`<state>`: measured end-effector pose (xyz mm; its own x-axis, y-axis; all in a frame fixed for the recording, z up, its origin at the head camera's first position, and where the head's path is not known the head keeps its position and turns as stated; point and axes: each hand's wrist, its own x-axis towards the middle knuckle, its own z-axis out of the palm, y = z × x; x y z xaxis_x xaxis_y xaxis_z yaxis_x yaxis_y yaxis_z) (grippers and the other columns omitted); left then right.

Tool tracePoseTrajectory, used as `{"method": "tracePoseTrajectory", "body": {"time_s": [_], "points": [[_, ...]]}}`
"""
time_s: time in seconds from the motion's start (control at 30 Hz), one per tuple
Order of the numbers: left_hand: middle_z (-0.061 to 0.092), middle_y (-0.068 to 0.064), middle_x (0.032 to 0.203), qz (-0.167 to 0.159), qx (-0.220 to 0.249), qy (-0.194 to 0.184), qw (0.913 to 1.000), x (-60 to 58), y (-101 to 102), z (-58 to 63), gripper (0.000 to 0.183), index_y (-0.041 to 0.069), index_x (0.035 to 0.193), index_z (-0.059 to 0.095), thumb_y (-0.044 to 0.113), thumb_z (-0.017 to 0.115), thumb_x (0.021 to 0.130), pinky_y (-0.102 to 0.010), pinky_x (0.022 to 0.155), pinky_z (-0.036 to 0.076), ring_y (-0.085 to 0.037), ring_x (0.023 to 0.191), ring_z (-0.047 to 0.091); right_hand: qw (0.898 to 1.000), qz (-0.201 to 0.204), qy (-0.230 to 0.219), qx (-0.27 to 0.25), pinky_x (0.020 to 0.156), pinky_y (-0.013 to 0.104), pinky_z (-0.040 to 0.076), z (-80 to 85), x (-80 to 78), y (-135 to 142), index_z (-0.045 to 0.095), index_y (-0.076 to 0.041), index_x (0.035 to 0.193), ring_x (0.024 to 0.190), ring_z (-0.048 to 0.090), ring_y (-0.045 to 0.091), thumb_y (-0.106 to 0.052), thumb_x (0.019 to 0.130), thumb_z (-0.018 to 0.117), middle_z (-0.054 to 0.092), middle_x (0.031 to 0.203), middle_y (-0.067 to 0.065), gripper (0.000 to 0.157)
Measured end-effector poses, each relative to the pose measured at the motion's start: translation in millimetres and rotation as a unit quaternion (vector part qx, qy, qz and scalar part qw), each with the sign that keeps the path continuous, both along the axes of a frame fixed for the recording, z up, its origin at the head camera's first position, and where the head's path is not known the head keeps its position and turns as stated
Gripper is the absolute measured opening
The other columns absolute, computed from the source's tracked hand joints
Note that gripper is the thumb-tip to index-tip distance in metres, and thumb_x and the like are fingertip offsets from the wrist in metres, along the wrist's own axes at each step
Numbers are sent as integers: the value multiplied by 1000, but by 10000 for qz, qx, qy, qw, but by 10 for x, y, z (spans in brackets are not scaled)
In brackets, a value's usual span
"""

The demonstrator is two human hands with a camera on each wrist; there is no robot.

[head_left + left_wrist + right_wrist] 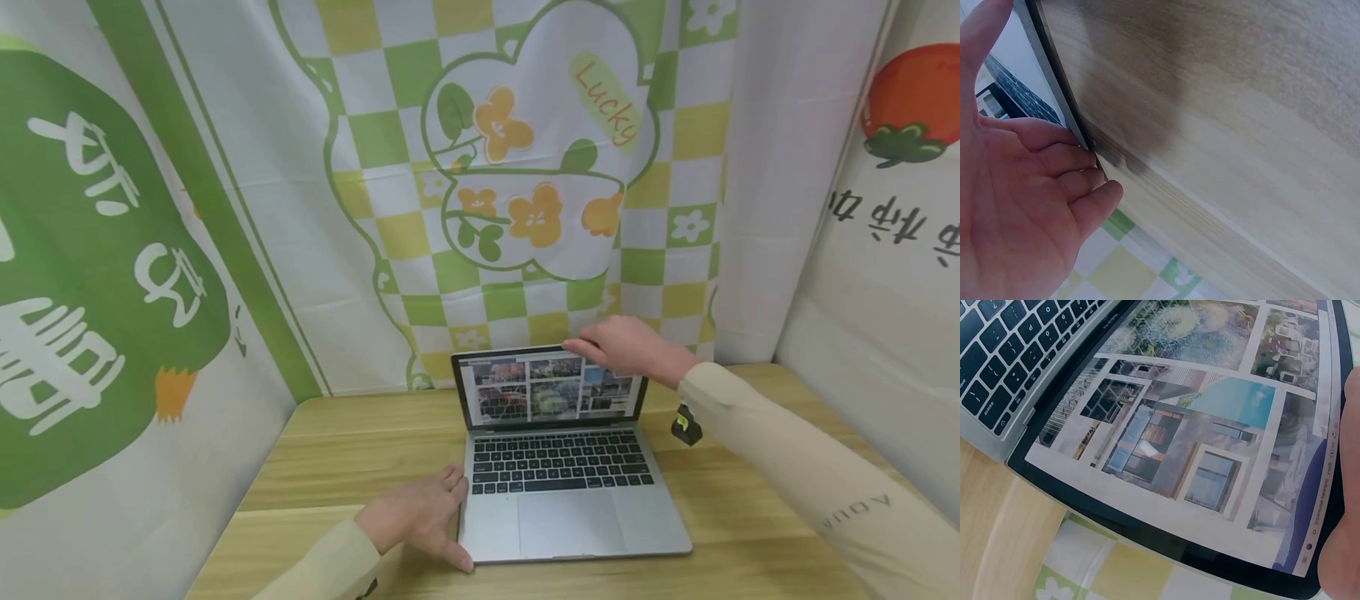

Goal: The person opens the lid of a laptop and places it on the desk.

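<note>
A silver laptop (652,521) stands unfolded on the wooden table, its screen (1166,419) lit with a grid of pictures. My right hand (633,346) grips the top edge of the lid near the middle and right; in the right wrist view only part of that hand (1342,550) shows, at the bezel. Along the left side of the base rests my left hand (423,515), thumb by the front corner and fingertips beside the keyboard (562,461). The left wrist view shows its palm (1022,200), with loosely bent fingers touching the laptop's edge.
The wooden table (360,433) carries the laptop near its front. Behind it hangs a green and yellow checkered cloth (408,242). Printed white cloths enclose the left and right sides. A small black object (686,425) sits at the right cuff.
</note>
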<state>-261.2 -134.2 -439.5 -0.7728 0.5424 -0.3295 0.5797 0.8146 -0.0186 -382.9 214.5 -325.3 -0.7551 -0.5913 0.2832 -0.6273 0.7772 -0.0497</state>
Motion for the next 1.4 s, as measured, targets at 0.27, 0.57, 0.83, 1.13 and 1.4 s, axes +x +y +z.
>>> {"method": "tracePoseTrajectory", "body": {"time_s": [0.27,0.57,0.83,1.13,1.4], "points": [[26,-18,161,33,-34,3,10000,-5,1,-5,123,2,151,34,83,65,64,-42,120,29,-32,149,27,9985,-458,-309,-19,47,25,31,27,-53,18,41,-20,59,42,28,9,-64,99,36,36,48,-7,59],[27,-18,160,9,-104,103,9999,-6,0,13,122,2,150,35,83,66,64,-41,120,31,-33,149,28,9903,-1079,-873,-34,54,28,39,102,-123,48,55,-18,63,45,41,13,-74,93,31,46,50,-3,68],[27,-16,161,7,-153,99,9998,-5,-8,1,122,4,151,35,85,63,64,-39,120,30,-31,149,28,9873,-1207,-1023,-167,52,29,38,131,-189,93,53,-18,60,45,37,11,-72,94,34,44,49,-5,66],[29,-17,160,-68,-136,249,9996,-4,-14,-31,122,3,150,35,84,63,64,-39,120,31,-31,148,29,9844,-1331,-1116,-276,53,29,42,144,-199,120,63,-15,69,49,46,14,-71,94,36,58,56,1,68],[31,-17,159,-73,-126,197,9997,3,-23,-25,122,3,151,35,86,61,64,-41,119,32,-32,148,30,9823,-1435,-1155,-333,51,28,41,160,-238,121,58,-17,64,48,43,12,-71,94,38,50,52,-3,64]]}}
